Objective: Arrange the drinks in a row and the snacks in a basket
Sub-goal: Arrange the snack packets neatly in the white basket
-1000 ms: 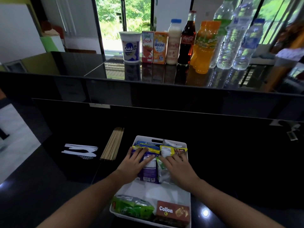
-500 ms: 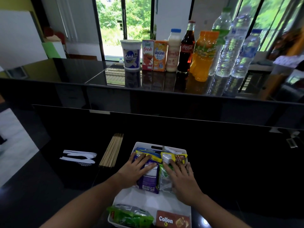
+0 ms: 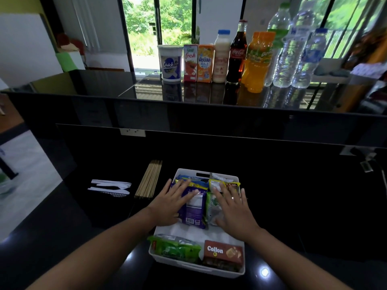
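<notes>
Snacks [image 3: 194, 208] sat under the flat, open left hand [image 3: 167, 204] and right hand [image 3: 232, 212]. Pressing likely seated them lower in the basket [image 3: 188, 264].

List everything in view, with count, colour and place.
Quick cup: 1, white and blue, left end of the row on the far counter
juice cartons: 2, red and orange, next along
milk bottle: 1, cream, blue cap, next
cola bottle: 1, dark, next
orange drink bottles: apparently 2, orange, next
water bottles: 3, clear, right end
basket: 1, white, near counter
snack packets: several, purple, green, yellow, blue, in the basket
Collon box: 1, brown-red, basket's near right corner
skewers: a bundle, tan, left of the basket
plastic cutlery: white, left of the skewers
left hand: flat on the purple packet
right hand: flat on the green-and-white packet
</notes>
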Demonstrator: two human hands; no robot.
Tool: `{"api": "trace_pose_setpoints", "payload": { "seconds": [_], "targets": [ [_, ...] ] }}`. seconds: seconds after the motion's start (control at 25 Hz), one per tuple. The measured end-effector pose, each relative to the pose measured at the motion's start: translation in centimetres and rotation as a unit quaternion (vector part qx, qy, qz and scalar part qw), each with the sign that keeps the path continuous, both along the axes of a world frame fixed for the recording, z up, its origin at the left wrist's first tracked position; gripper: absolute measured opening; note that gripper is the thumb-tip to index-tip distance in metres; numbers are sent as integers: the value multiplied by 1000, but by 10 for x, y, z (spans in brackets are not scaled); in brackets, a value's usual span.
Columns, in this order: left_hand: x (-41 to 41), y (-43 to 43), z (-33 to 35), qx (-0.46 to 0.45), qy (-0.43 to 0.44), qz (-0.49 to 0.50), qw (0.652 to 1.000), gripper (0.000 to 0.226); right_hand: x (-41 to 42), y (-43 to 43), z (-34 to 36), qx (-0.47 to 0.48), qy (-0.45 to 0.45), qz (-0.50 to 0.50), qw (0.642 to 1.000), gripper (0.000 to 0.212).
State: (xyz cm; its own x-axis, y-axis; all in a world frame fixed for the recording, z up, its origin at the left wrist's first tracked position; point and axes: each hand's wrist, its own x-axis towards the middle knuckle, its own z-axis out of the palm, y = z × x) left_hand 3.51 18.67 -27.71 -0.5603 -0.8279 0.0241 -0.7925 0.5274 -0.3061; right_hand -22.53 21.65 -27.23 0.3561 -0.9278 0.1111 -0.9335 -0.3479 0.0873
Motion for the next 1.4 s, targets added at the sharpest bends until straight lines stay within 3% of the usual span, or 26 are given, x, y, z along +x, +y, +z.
{"api": "trace_pose_setpoints", "payload": {
  "seconds": [0.08,0.16,0.28,0.32,0.4,0.56,0.68,0.84,1.0,1.24,1.4],
  "targets": [
    [1,11,6,14,31,28,999,98,3,5,9,-1,-31,-12,999,77],
    [-1,24,15,105,111,58,987,82,6,14,20,13,-83,-17,996,66],
    [-4,48,38,307,241,63,918,76,13,33,33,88,-164,-6,983,60],
    [-5,58,44,353,254,50,899,78,15,41,35,113,-172,1,979,63],
    [-6,74,51,384,207,19,900,81,15,57,33,157,-146,25,976,75],
    [-2,81,38,337,58,24,939,77,7,79,18,194,-35,58,979,95],
    [-3,76,28,308,54,41,949,64,0,84,8,141,-1,46,989,95],
    [-8,66,21,278,86,35,956,62,-6,78,2,97,-85,5,992,73],
    [-15,56,13,151,78,12,985,61,-8,71,-4,101,-105,-6,989,51],
    [-26,47,6,-15,90,86,992,66,-8,35,-1,78,-120,-50,988,51],
    [-25,35,-6,15,102,125,987,71,-5,27,-7,82,-143,-59,985,50]
  ]
}}
